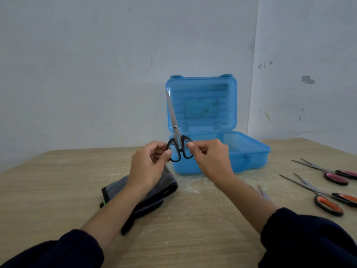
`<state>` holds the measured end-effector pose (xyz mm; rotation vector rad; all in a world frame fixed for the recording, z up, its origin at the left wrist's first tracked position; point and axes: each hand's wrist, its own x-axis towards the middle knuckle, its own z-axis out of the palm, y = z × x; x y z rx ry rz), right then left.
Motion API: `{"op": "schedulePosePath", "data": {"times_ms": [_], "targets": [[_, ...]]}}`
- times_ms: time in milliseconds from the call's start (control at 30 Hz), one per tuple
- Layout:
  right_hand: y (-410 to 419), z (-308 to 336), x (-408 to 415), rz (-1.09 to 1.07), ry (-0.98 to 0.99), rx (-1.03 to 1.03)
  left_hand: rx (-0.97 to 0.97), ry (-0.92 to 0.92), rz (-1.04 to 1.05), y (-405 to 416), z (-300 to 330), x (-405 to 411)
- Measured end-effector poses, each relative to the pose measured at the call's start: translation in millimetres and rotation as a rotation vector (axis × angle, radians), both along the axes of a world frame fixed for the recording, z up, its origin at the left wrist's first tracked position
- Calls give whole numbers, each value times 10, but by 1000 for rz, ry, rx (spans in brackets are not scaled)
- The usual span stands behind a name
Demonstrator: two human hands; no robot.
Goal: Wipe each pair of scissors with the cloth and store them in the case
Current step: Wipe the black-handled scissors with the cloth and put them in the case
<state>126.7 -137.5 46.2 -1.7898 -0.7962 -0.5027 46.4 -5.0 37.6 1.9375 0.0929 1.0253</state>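
Observation:
A pair of black-handled scissors [174, 130] stands upright in front of me, blades closed and pointing up. My left hand [149, 165] pinches its left handle loop and my right hand [210, 157] pinches the right loop. Behind them the blue plastic case [251, 151] stands open on the table, its lid up against the wall. The grey cloth [154, 192] with black edging lies folded on the table under my left wrist. At the right lie pink-handled scissors [335, 176] and orange-handled scissors [328, 203], both with blades apart.
The tips of a third pair of scissors [263, 192] peek out behind my right forearm. The wooden table [58, 186] meets a pale wall just behind the case. Whitish dust marks the tabletop in front of the case.

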Motion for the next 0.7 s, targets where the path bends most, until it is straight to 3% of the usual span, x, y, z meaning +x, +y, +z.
{"op": "schedulePosePath", "data": {"times_ms": [167, 400, 567, 700], "targets": [[4, 58, -46, -56, -67, 198, -62, -50, 13, -7, 36, -3], [41, -1, -89, -85, -241, 7, -94, -52, -3, -27, 63, -11], [6, 15, -34, -105, -196, -76, -135, -50, -68, -13, 35, 17], [4, 5, 99, -128, -124, -130, -30, 32, -52, 64, 1, 96]]}}
